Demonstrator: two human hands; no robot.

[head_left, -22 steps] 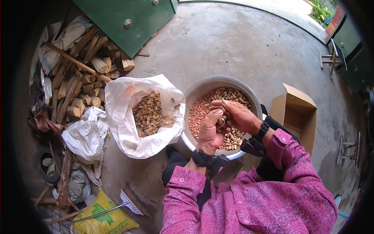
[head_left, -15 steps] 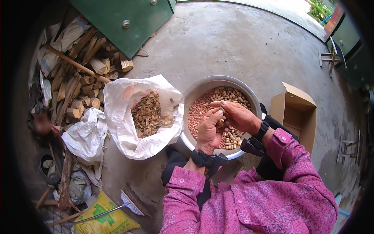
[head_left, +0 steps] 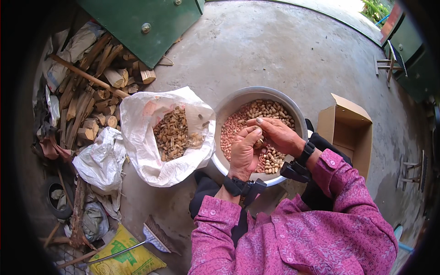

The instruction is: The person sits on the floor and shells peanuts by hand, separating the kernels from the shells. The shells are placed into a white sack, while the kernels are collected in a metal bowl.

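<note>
Both hands are held close together over a wide metal basin (head_left: 298, 110). My left hand (head_left: 243, 155) is closed, with thumb and fingertips bent in against a peanut (head_left: 259, 143). From the other side my right hand (head_left: 280, 136) reaches over, its fingers curled round the same peanut and partly hiding it. Shelled pink kernels (head_left: 233, 123) fill the basin's left part, while unshelled peanuts (head_left: 271, 110) lie along its far and right parts. Left of the basin stands an open white woven sack (head_left: 142, 162) with broken shells (head_left: 172, 133) inside.
An open cardboard box (head_left: 362, 151) stands right of the basin. Firewood (head_left: 87, 110) is heaped at far left, near a green door (head_left: 123, 27). A yellow bag (head_left: 123, 256) and a broom (head_left: 158, 238) lie lower left. A stool (head_left: 389, 64) stands far right.
The view has shifted slightly. My hands stay together over the basin, with only a slight movement of the fingers around the peanut.
</note>
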